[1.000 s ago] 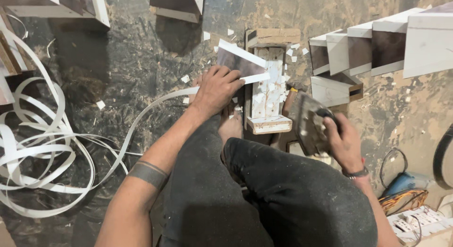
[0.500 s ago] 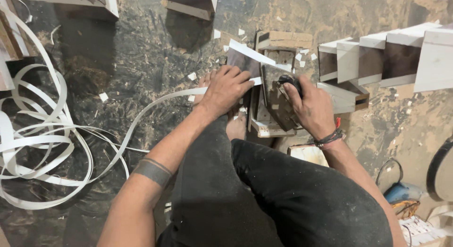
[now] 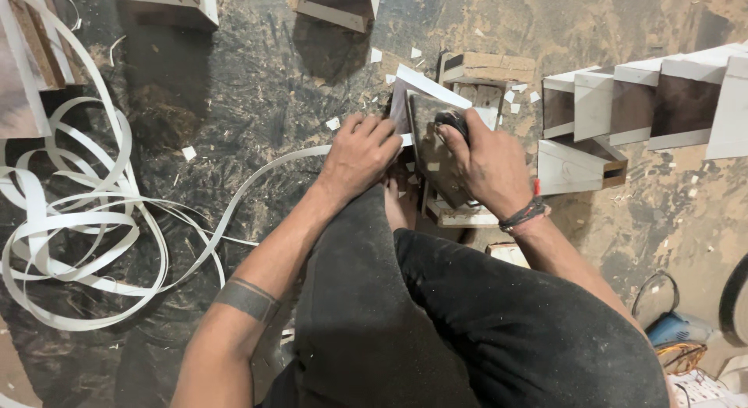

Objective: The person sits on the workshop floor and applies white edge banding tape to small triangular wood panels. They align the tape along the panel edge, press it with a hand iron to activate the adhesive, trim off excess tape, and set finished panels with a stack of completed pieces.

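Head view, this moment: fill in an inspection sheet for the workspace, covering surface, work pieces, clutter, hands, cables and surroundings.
Surface: dark floor, dusty, strewn with sawdust and chips.
Job's things: small dark panel on a low wooden block; white edge strip runs from the floor coil to the panel.
Clutter: loose coil of white strip; small white offcuts scattered around the block.
Hands: left hand presses at the panel's left edge; right hand grips a dark tool on the panel.
Cables: orange wires beside a blue power tool, lower right.
Surroundings: row of white-edged dark panels at right; more boards along the top.
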The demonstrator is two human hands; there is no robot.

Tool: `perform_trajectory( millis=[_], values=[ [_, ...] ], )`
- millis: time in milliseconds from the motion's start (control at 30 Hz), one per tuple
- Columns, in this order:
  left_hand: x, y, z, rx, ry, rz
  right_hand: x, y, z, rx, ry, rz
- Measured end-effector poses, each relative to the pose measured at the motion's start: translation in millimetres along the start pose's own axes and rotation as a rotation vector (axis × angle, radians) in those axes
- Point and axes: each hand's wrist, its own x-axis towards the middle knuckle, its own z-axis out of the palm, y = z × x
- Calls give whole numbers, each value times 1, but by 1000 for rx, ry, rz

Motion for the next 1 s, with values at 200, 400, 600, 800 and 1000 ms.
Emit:
perform_trajectory(
  millis=[200, 400, 600, 800, 1000],
  values=[
    [-16, -8, -5, -234, 0, -189, 8, -15, 12, 24, -6, 28],
    [-19, -19, -7, -530, -56, -527, 11, -23, 18, 111, 0, 46],
    [-13, -27, -5, -689, -217, -774, 13, -28, 20, 119, -6, 63],
    [-13, -28, 0, -711, -242, -817, 12, -31, 23, 98, -8, 84],
    [-19, -21, 5, -752, -109, -788, 11, -35, 23, 115, -6, 88]
  ],
)
